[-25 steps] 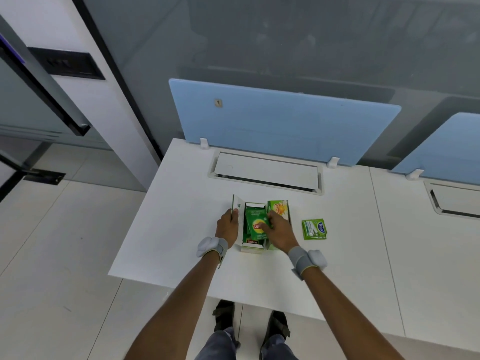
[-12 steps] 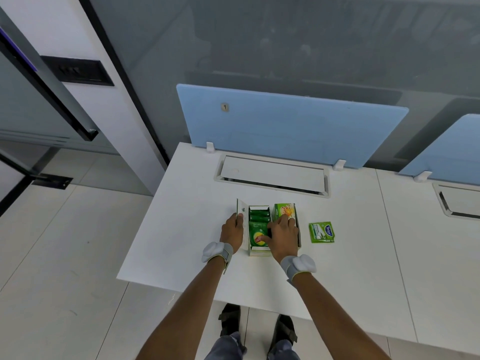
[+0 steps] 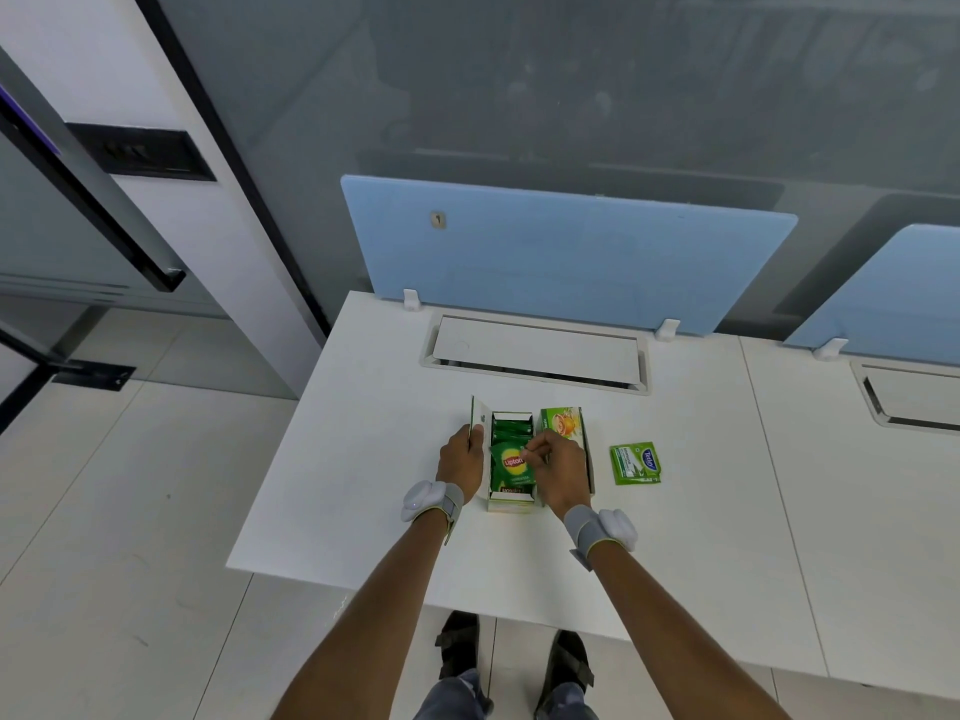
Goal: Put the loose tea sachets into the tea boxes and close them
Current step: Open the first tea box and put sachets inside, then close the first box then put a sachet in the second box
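Observation:
An open Lipton tea box (image 3: 511, 504) lies on the white desk (image 3: 363, 459), holding several green sachets. My left hand (image 3: 461, 462) grips its raised lid flap (image 3: 480, 415) on the left side. My right hand (image 3: 558, 470) pinches the top edge of a green Lipton sachet (image 3: 511, 467) that lies on top of the others inside the box. A second green tea box (image 3: 563, 423) sits right beside it, partly hidden under my right hand. One loose green Tetley sachet (image 3: 636, 464) lies flat on the desk to the right of both boxes.
A cable hatch (image 3: 537, 353) is set into the desk behind the boxes, and a blue divider panel (image 3: 566, 252) stands at the back edge. The desk's left edge drops to the tiled floor. A second desk (image 3: 857, 485) adjoins on the right.
My right hand has pushed the Lipton sachet down flat into the open box and now pinches its top edge. The left hand still holds the lid flap.

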`<action>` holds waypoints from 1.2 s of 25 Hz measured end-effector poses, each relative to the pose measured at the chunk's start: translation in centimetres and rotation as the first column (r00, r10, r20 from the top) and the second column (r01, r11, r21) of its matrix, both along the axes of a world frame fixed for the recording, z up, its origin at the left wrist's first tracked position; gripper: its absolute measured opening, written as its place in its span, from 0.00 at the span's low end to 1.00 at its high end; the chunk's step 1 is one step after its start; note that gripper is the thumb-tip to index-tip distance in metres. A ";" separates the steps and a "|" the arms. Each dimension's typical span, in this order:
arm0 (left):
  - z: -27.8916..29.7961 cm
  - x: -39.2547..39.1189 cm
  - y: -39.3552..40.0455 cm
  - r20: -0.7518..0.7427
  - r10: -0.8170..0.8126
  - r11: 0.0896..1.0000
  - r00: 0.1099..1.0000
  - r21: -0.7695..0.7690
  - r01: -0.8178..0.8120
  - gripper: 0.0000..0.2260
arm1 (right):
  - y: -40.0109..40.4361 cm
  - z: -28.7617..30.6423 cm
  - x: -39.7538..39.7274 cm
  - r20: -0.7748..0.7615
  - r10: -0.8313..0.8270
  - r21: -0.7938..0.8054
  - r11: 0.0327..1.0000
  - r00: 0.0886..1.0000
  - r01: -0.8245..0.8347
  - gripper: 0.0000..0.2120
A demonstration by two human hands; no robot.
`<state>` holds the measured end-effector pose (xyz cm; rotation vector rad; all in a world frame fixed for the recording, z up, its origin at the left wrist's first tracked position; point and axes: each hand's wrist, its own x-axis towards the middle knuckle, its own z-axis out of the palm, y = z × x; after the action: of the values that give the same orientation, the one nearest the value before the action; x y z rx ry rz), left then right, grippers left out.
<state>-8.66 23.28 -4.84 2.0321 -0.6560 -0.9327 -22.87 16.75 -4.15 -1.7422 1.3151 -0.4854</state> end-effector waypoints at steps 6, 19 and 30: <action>-0.2 0.1 0.0 -0.009 -0.003 1.000 1.000 0.000 0.003 0.19 | 0.6 -2.0 -0.3 -0.127 0.053 -0.018 0.998 0.991 -0.056 0.10; 0.5 -1.8 -0.5 -0.023 -0.054 0.997 0.998 -0.062 0.052 0.13 | 0.1 -0.3 -1.0 -0.235 0.015 -0.263 0.961 0.972 -0.078 0.10; -1.0 -2.5 -0.1 0.339 -0.439 0.886 0.832 0.320 0.336 0.20 | 1.0 -0.7 -0.2 -0.599 0.129 -0.182 0.939 0.790 -0.292 0.13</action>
<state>-11.19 23.21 -5.80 2.3959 -1.2791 -0.8559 -23.09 17.77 -4.81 -2.3586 1.4808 0.0234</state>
